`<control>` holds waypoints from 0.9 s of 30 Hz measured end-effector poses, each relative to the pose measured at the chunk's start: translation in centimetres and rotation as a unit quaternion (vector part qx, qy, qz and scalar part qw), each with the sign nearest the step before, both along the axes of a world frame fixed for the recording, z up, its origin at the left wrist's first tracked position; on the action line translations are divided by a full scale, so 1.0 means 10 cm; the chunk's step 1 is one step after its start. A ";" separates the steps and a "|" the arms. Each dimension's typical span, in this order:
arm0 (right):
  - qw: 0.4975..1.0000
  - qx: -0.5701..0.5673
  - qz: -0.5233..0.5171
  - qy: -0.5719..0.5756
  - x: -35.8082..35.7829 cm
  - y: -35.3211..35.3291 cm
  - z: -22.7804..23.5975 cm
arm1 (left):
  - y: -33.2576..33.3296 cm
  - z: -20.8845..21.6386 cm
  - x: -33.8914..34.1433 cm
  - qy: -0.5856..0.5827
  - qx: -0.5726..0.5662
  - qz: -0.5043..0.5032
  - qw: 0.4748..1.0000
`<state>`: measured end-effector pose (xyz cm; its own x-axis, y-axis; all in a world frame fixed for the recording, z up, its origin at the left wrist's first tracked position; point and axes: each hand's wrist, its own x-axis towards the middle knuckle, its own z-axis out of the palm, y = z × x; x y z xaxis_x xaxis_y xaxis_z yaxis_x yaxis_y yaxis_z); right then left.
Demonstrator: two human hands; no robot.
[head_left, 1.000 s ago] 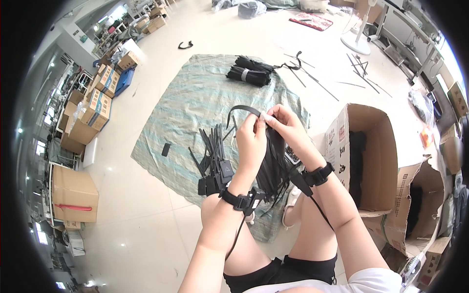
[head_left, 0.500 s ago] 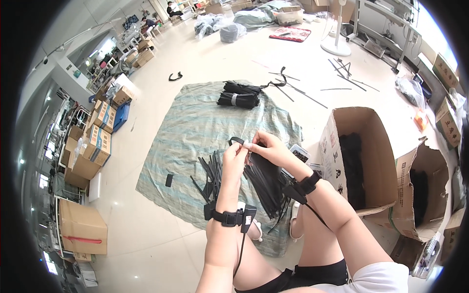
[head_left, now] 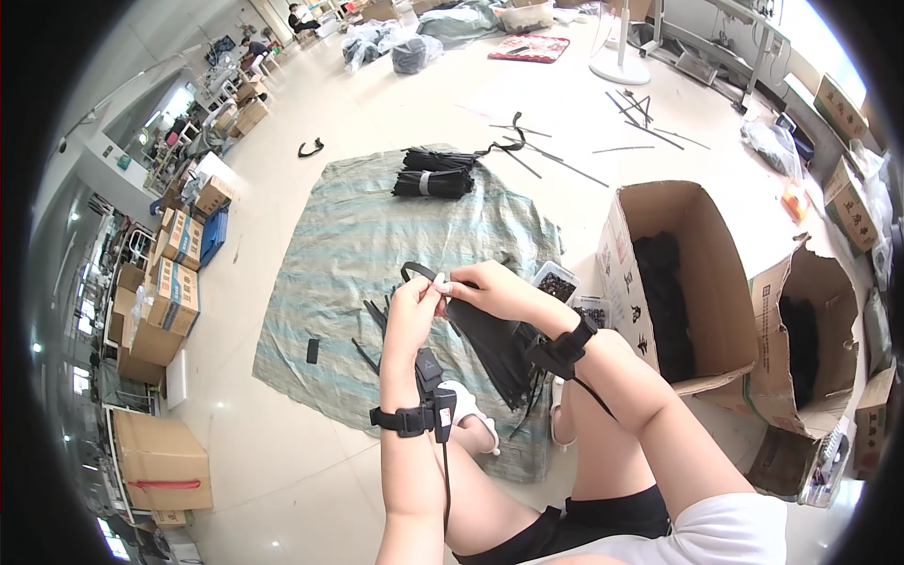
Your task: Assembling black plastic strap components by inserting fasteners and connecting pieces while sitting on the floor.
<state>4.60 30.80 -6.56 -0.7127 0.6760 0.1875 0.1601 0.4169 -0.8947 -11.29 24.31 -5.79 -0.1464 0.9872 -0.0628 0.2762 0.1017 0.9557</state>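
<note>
Both my hands meet over the striped cloth, pinching a thin black strap (head_left: 411,268) whose curved end loops up beyond the fingers. My left hand (head_left: 411,306) is closed on it from the left. From the right, my right hand (head_left: 480,285) has thumb and fingers pressed together at the same spot. The fingers hide the exact join. Beneath them lies a pile of black strips (head_left: 494,353), with more loose black strips (head_left: 369,344) partly behind my left arm.
A green striped cloth (head_left: 311,245) covers the floor. On it rest bundled black strips (head_left: 433,182), a small black rectangle (head_left: 313,350) and containers of small dark parts (head_left: 556,282). Cardboard boxes (head_left: 725,282) with black material stand right; a fan base (head_left: 620,68) stands far off.
The whole view has shifted, moving the scene left and slightly up. My hands keep their pinch on the strap, and my left forearm covers more of the loose strips.
</note>
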 end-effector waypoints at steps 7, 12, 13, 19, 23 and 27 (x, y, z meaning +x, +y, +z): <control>0.989 -0.099 0.072 0.082 0.04 0.03 0.11 | 0.02 0.24 0.02 -0.002 0.038 -0.064 0.997; 0.955 -0.242 0.112 0.127 0.03 0.04 0.09 | -0.03 0.26 0.04 0.059 0.070 -0.047 0.995; 0.955 -0.243 0.114 0.126 0.03 0.04 0.09 | -0.02 0.24 0.03 0.059 0.069 -0.045 0.995; 0.961 -0.244 0.055 0.118 0.03 -0.02 0.13 | 0.01 0.18 0.10 0.093 0.121 -0.020 0.988; 0.990 -0.111 0.042 0.072 -0.02 -0.02 0.09 | -0.01 0.14 0.06 0.092 0.119 -0.013 0.989; 0.999 0.034 -0.006 -0.003 -0.06 -0.05 0.07 | -0.03 0.13 0.05 0.117 0.090 -0.009 0.989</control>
